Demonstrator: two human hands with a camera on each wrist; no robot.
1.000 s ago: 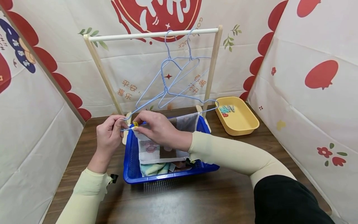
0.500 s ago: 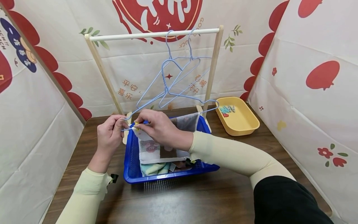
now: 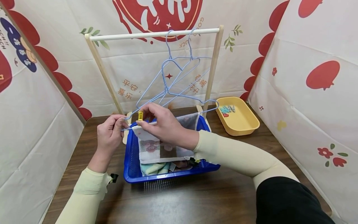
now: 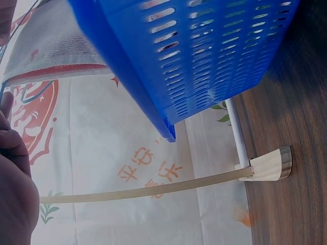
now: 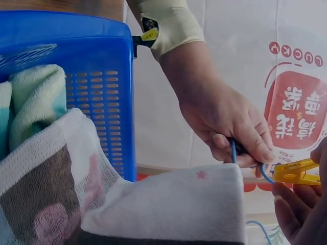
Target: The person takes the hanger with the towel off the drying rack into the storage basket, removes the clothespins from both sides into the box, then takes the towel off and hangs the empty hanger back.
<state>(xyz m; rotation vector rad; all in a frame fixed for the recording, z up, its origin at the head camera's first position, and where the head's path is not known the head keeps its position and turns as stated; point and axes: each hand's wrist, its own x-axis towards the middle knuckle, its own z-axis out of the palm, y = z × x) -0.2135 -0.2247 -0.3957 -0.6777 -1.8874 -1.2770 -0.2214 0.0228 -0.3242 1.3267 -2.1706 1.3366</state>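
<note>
My left hand (image 3: 109,133) grips the left end of a blue wire hanger (image 3: 166,88). A small towel (image 3: 149,146) with white, brown and grey patches drapes over the hanger's lower bar, above a blue basket (image 3: 130,168). Between thumb and fingers my right hand (image 3: 165,124) pinches a yellow clothespin (image 3: 140,116), just above the bar near the towel's left corner. In the right wrist view the clothespin (image 5: 296,172) points toward the left hand (image 5: 225,120), beside the towel's corner (image 5: 219,189). The left wrist view shows the left hand (image 4: 15,199) only at its edge.
Two blue hangers (image 3: 191,58) hang from the white rod (image 3: 126,36) of a wooden rack behind the basket. A yellow tray (image 3: 243,124) at the right holds several teal clothespins (image 3: 227,109) and a red one (image 3: 225,115). More folded cloth (image 3: 153,169) lies in the basket.
The right hand has moved up and slightly right. The yellow clothespin, earlier down at the towel's corner on the bar, now stands upright above it. The left hand has stayed in place.
</note>
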